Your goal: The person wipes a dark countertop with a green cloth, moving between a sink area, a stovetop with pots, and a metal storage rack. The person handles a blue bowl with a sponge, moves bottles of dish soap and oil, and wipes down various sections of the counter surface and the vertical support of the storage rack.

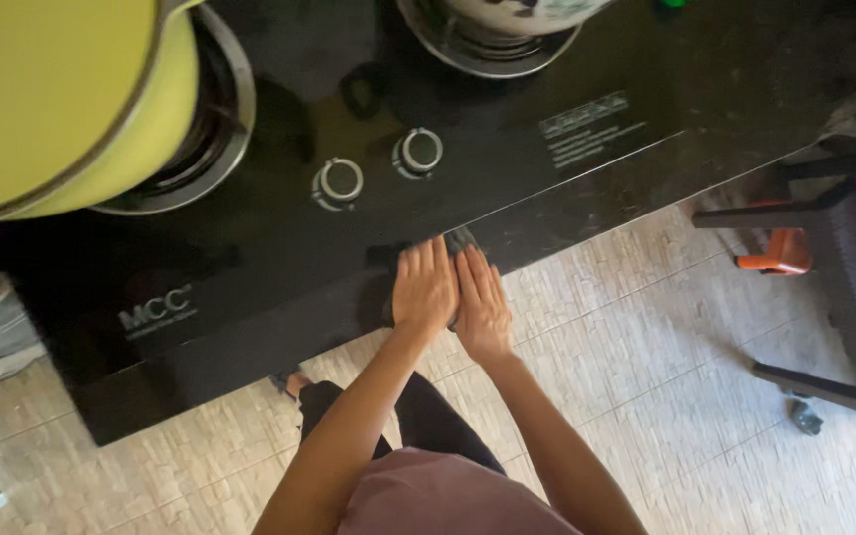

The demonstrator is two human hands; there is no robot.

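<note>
Hidden: I see only an edge of the dark cloth; my hands cover the rest.
Pots: yellow pot cut off top left, its contents unseen.
Hands: left hand and right hand lie flat, fingers straight, side by side, pressing the cloth onto the black stove top near the desk's front edge, below two knobs.

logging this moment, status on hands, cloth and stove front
Left hand and right hand flat, side by side, pressing dark cloth at black cooktop front edge. Knobs just beyond fingertips. Yellow pot far left.
</note>
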